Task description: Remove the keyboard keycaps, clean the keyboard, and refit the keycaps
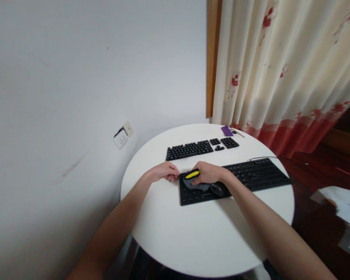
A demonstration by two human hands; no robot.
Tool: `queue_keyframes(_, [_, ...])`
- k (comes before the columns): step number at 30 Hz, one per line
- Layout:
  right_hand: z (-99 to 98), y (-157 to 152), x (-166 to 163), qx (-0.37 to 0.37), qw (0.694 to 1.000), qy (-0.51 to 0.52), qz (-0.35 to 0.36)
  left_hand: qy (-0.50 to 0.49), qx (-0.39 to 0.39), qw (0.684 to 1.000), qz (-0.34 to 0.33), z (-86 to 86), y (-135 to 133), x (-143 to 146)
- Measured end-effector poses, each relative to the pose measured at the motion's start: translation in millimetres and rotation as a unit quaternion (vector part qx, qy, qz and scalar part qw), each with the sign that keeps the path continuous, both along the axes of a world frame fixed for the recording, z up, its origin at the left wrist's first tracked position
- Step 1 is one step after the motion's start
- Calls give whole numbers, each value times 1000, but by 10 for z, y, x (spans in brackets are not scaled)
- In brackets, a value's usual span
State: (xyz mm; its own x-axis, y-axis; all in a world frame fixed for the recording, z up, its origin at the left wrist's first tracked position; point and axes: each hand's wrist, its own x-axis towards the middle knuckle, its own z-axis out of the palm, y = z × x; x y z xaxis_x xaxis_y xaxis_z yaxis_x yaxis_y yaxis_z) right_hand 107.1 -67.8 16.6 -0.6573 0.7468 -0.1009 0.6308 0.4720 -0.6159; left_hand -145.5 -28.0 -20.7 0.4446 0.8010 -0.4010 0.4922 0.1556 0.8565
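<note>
A black keyboard (pixel 251 177) lies across the near half of a round white table (pixel 210 237). My left hand (pixel 165 171) rests curled at the keyboard's left top corner, fingers pinched on its edge. My right hand (pixel 208 174) is closed on a grey cloth (pixel 202 186) and a yellow-and-black tool (pixel 192 174), pressed onto the left part of the keys. A second black keyboard (pixel 201 147) lies farther back, apart from both hands.
A small purple object (pixel 226 130) and a thin stick (pixel 238 133) sit at the table's far edge. A white wall with a loose socket (pixel 122 136) is on the left. Flowered curtains (pixel 282 74) hang behind; dark red floor lies to the right.
</note>
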Motion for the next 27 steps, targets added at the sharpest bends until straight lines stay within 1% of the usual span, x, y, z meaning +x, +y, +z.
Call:
queue_keyframes(2, [-34, 16, -41, 68, 991, -4, -116, 1, -1, 1000, 2, 8, -5, 12])
queue_keyframes(3, [-58, 25, -66, 93, 982, -11, -164, 1, -3, 1000, 3, 7, -5, 15])
queue_keyframes(4, [-81, 34, -87, 104, 975, -17, -197, -1, -4, 1000, 5, 2, -3, 16])
queue_keyframes(7, [-127, 50, -114, 105, 964, -34, -242, -8, -3, 1000, 5, -32, 12, -2])
queue_keyframes(10, [-128, 52, -90, 114, 950, -53, -285, -11, -2, 1000, 6, -64, 28, -26])
queue_keyframes(12, [-117, 52, -62, 107, 956, -48, -268, -13, -3, 1000, 7, -67, 31, -31])
queue_keyframes(15, [-101, 58, -19, 58, 981, -16, -182, -9, -6, 1000, 12, -45, 21, -20])
queue_keyframes(17, [-96, 64, -7, 27, 990, 0, -142, -5, -8, 1000, 17, -24, 9, -11])
queue_keyframes(19, [-98, 69, -20, 33, 989, 10, -145, -5, -9, 1000, 14, -7, -2, -3])
queue_keyframes(22, [-108, 62, -69, 85, 976, 11, -200, -9, -10, 1000, 4, 3, -14, 3])
queue_keyframes(23, [-110, 55, -81, 93, 974, 7, -208, -9, -11, 1000, 5, 4, -16, 5])
queue_keyframes(24, [-110, 47, -87, 92, 975, 5, -201, -8, -12, 1000, 7, 3, -18, 7])
queue_keyframes(25, [-107, 38, -86, 78, 981, 6, -179, -7, -11, 1000, 10, 2, -19, 8])
queue_keyframes(27, [-94, 19, -71, 25, 995, 9, -99, -6, -12, 1000, 10, -1, -17, 8])
